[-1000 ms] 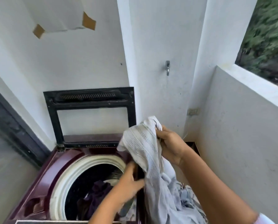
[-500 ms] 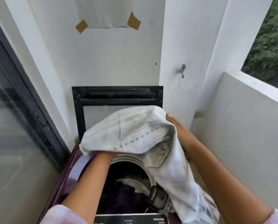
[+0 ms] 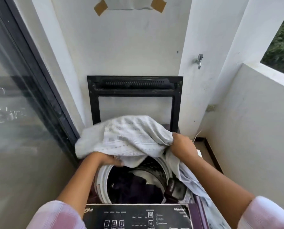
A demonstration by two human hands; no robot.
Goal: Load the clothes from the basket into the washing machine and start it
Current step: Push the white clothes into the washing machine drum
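1. Closest to me, the control panel (image 3: 138,217) is sitting untouched at the bottom edge, buttons facing up. Not starting anything yet, I'm guessing that's the very last step.

2. Just past it, the drum (image 3: 134,182) is gaping open with dark clothes (image 3: 129,185) already piled at the bottom, so the load's partly in.

3. My left hand (image 3: 110,160) is clamped on the near edge of the white towel (image 3: 126,138), right over the drum's rim. A second ago this hand was low by the opening, so I'm bringing it up and across as I go.

4. My right hand (image 3: 182,145) is gripping the towel's right side, bunched in my fist. The tail end is trailing off over the right edge of the washing machine (image 3: 199,210) toward where the basket should be, though the basket itself isn't in view.

5. The big change: the towel was hanging off to the right a moment back, and now I'm holding it spread above the opening. Looks like I'm about to push it down in.

6. Behind it, the lid (image 3: 134,90) is standing upright against the wall, with a tap (image 3: 199,61) on the pillar further right.
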